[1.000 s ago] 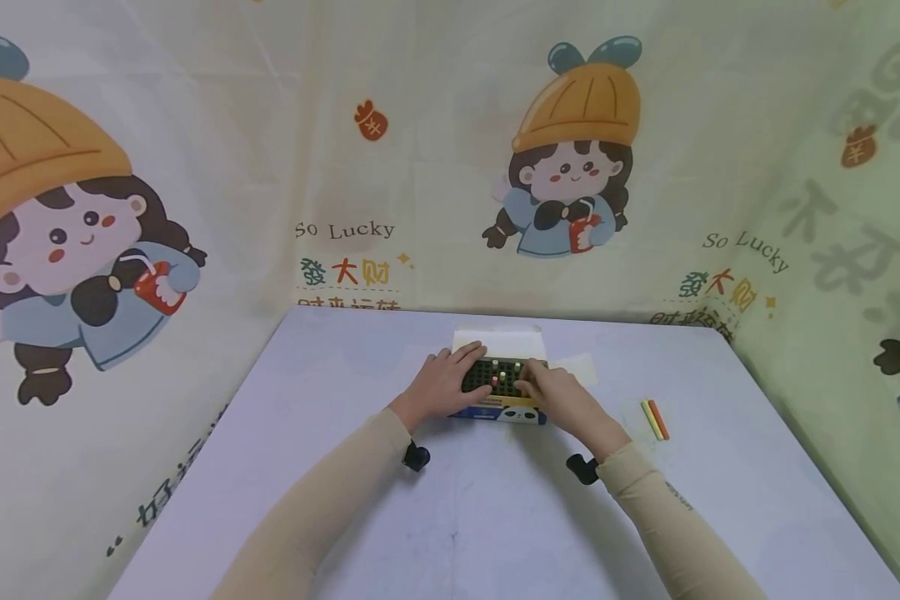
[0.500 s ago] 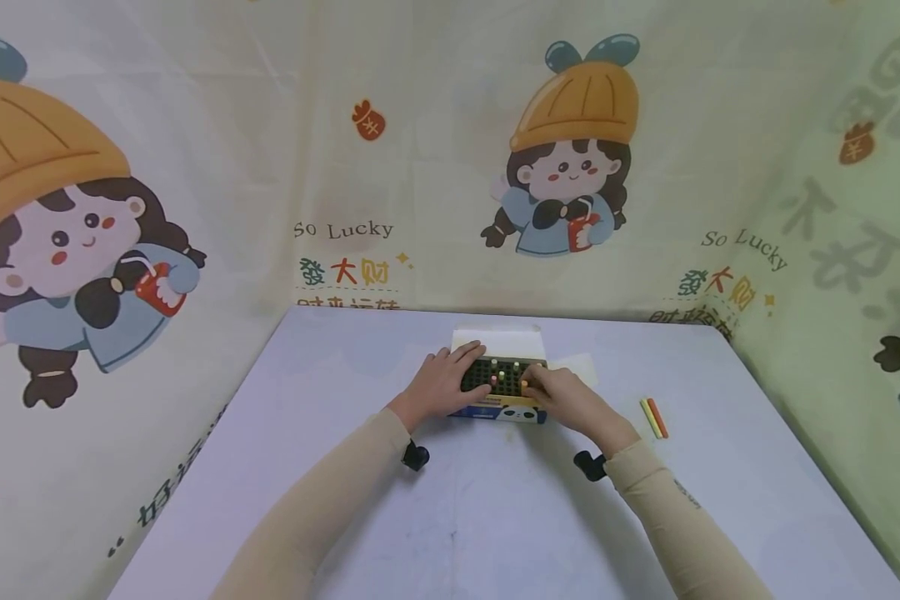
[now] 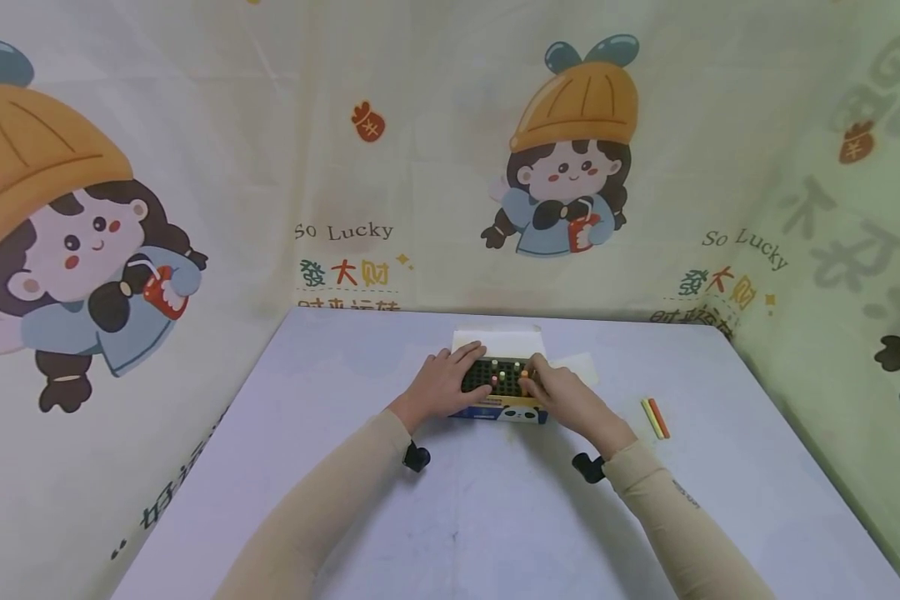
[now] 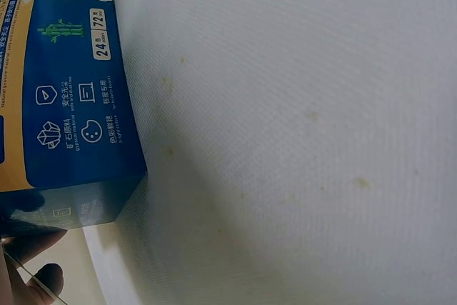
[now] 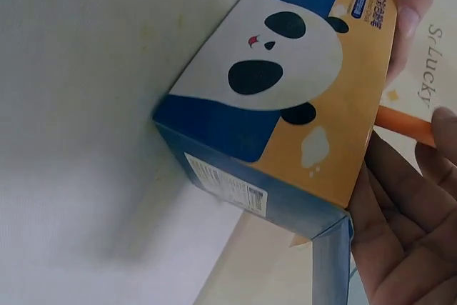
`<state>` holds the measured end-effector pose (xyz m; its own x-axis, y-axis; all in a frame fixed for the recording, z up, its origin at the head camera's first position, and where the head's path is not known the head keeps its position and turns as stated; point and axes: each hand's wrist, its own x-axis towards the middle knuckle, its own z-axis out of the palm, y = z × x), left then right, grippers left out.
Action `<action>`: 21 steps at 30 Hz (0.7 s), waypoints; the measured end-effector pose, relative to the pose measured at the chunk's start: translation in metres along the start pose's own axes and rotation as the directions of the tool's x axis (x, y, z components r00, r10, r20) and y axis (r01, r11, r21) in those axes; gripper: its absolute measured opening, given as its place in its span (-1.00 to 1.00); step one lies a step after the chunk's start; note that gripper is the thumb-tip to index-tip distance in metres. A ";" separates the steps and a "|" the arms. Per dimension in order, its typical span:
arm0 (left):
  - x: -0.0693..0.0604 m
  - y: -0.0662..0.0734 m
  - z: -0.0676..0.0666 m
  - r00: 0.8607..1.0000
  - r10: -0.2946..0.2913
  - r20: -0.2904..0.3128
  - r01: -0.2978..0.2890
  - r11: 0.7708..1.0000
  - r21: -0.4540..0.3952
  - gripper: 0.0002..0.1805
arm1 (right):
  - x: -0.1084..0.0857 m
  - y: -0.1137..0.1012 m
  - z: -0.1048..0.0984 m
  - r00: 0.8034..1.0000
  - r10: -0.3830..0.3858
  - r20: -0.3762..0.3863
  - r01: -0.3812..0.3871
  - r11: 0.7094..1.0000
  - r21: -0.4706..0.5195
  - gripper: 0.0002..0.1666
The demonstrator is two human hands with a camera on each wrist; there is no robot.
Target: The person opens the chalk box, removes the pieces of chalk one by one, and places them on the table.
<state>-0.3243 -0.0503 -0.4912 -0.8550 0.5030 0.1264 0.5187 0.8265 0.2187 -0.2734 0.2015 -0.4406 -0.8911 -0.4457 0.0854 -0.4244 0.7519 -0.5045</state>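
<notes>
Apparently the work is only part done, judging by how few sticks stand in the holes. The box sits on the worktop in front of the person, panda side toward the body, with the black holed tray facing up. Taking the box as the clock's centre and its far side as 12, a white stick, a pale stick, a yellowish stick and a pink stick stand upright in the tray, while most visible holes are bare.

From 3 o'clock, the right hand pinches an orange stick over the tray; whether its lower end is seated cannot be told. The left hand rests from 9 o'clock, fingers and thumb spread wide over the tray's left end.

Outside the box, a yellow stick and a red-orange stick lie side by side between 3 and 4 o'clock.

Otherwise, the white lid lies back at 12, and a pale flap or sheet lies toward 2. Both hands cover some holes, and the standing sticks leave the right hand's fingers limited room. Beyond the worktop hangs a printed cloth.
</notes>
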 end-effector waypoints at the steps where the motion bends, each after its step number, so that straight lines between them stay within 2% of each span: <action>1: 0.000 0.000 0.000 1.000 0.002 0.001 -0.002 1.000 0.003 -0.09 | 0.000 0.000 0.000 1.000 0.006 -0.012 -0.006 1.000 -0.001 -0.84; 7: 0.001 0.000 0.001 1.000 0.005 0.016 -0.005 1.000 0.005 -0.09 | -0.002 -0.004 -0.002 0.992 0.034 -0.117 -0.028 0.998 0.050 -0.79; 12: 0.001 0.000 0.000 1.000 0.005 0.018 -0.005 1.000 0.005 -0.09 | -0.003 -0.008 -0.011 0.965 0.049 -0.256 -0.022 0.994 0.109 -0.72; 17: -0.001 0.000 -0.002 1.000 0.003 0.014 -0.003 1.000 -0.001 -0.09 | -0.006 -0.006 -0.025 0.912 0.102 -0.398 -0.039 0.986 0.163 -0.69; 21: -0.001 -0.001 -0.001 1.000 0.003 0.016 -0.003 1.000 0.005 -0.08 | -0.010 0.002 -0.035 0.845 0.150 -0.513 -0.057 0.980 0.192 -0.67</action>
<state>-0.3243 -0.0520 -0.4908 -0.8534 0.5092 0.1117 0.5210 0.8263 0.2139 -0.2708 0.2243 -0.4122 -0.8992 -0.0142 0.4373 -0.3337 0.6688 -0.6643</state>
